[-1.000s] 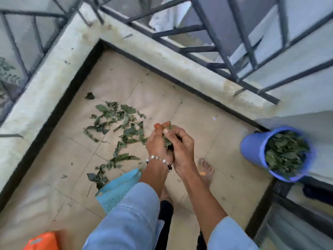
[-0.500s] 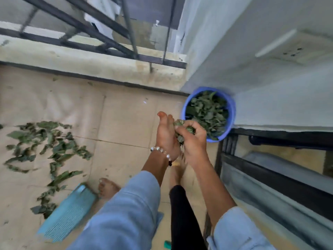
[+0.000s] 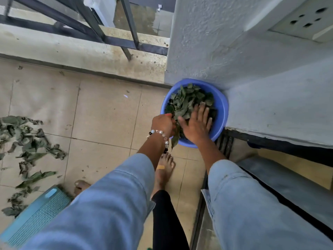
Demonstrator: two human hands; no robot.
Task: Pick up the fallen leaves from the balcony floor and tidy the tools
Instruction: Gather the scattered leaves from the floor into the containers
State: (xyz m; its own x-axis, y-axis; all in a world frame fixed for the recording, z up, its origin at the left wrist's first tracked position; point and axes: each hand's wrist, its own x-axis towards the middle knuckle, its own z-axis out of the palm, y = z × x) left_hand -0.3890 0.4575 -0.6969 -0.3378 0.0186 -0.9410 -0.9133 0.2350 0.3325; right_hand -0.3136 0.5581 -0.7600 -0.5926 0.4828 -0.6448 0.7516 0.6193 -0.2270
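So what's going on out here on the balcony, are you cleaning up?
A person is clearing fallen leaves by hand. The right hand lies flat with straight fingers on the leaves in the blue bucket, pressing them down, while the left hand, wearing a bead bracelet, is curled at the bucket's edge among the leaves. A scatter of loose leaves lies on the floor tiles to the left, beside a teal dustpan.

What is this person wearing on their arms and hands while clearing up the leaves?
Both arms wear light blue denim-like sleeves, pushed up so the forearms are bare. The left hand has a beaded bracelet at the wrist, with pearly white, clear and dark beads. The right hand is bare: no gloves or rings visible.
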